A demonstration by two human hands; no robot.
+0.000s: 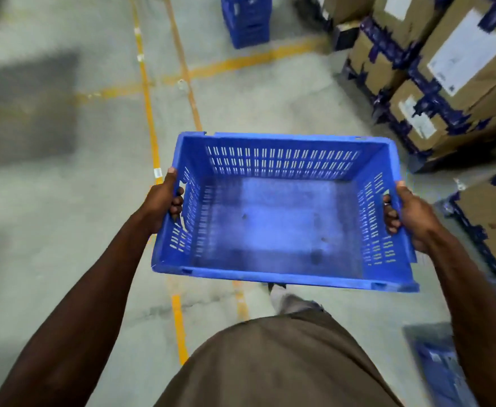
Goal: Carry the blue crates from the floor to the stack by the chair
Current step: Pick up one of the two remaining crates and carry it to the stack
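I hold an empty blue crate (282, 218) with slotted walls at waist height, above the concrete floor. My left hand (161, 201) grips its left side handle, fingers curled through the opening. On the opposite wall my right hand (411, 212) grips the right handle the same way. A stack of blue crates (248, 19) stands on the floor far ahead, at the top of the view. No chair is visible.
Cardboard boxes (446, 71) bound with dark blue tape are piled along the right side. Yellow floor lines (149, 113) run ahead and cross. A blurred blue object (443, 365) lies at the lower right. Dark shadows fall on the floor at left.
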